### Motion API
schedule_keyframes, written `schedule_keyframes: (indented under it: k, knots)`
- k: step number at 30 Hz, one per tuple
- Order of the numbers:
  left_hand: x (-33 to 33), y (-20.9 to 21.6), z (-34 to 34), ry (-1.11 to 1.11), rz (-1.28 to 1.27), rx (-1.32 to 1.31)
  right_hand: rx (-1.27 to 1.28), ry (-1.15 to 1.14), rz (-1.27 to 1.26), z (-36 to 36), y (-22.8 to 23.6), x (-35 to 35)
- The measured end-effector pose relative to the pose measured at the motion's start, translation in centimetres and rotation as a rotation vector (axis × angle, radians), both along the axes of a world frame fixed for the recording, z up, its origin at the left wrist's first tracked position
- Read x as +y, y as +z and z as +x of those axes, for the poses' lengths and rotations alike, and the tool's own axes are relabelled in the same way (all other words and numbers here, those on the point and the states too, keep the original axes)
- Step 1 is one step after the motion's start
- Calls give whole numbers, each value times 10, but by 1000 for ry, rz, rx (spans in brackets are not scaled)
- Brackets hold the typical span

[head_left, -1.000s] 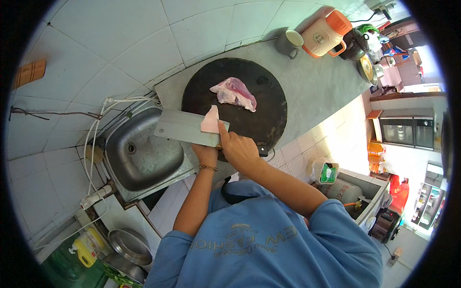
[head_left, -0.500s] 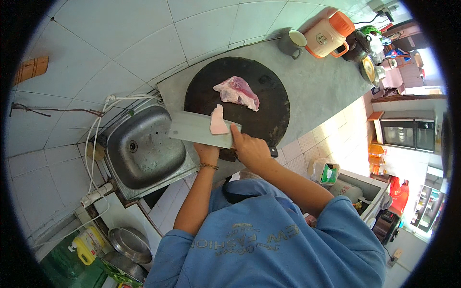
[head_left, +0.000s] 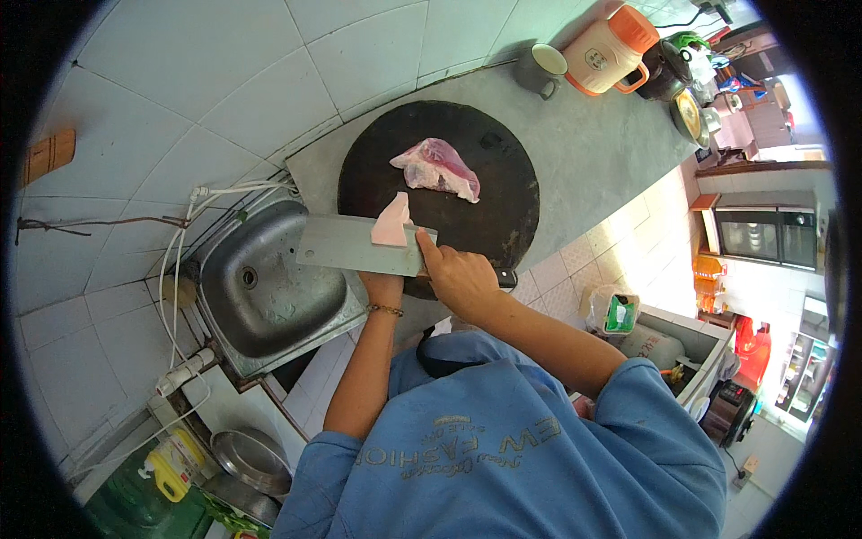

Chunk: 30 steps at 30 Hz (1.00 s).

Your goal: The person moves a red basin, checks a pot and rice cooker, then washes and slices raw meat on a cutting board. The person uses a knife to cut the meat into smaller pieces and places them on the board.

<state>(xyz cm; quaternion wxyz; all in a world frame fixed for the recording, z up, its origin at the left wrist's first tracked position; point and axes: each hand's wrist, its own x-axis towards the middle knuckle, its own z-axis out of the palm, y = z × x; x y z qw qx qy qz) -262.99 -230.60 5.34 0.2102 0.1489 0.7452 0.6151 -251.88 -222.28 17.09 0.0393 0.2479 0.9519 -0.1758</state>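
Pale pink, a smooth meat slice (head_left: pixel 391 225) lies on the broad steel cleaver (head_left: pixel 337 244), left of the right hand (head_left: pixel 461 280), which is clenched round its handle (head_left: pixel 507 278). The cleaver partly hides the left hand (head_left: pixel 384 286); its grip cannot be told. Beyond, a marbled meat lump (head_left: pixel 438 169) sits on the round, dark board (head_left: pixel 489 216). Lettering (head_left: pixel 452 442) crosses the blue shirt (head_left: pixel 575 490).

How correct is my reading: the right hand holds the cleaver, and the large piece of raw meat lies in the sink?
One thing is wrong: the large piece of raw meat lies on the round chopping board, as the head view shows. The right hand does hold the cleaver.
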Motion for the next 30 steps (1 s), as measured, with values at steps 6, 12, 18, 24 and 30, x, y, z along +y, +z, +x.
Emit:
schedule_keyframes:
  k: [6,12,18,24,30]
  knots:
    - [0,14,2,-40,-148,73,45,70,100,-1,-6,5]
    - [-5,-18,10,-37,-188,153,-4,94,182,5,-5,10]
    - [-4,-14,6,41,4,-73,8,116,208,5,-5,14]
    - [4,11,9,-2,-42,130,-18,93,167,7,5,19]
    - [4,21,9,11,56,-80,-80,42,97,12,7,17]
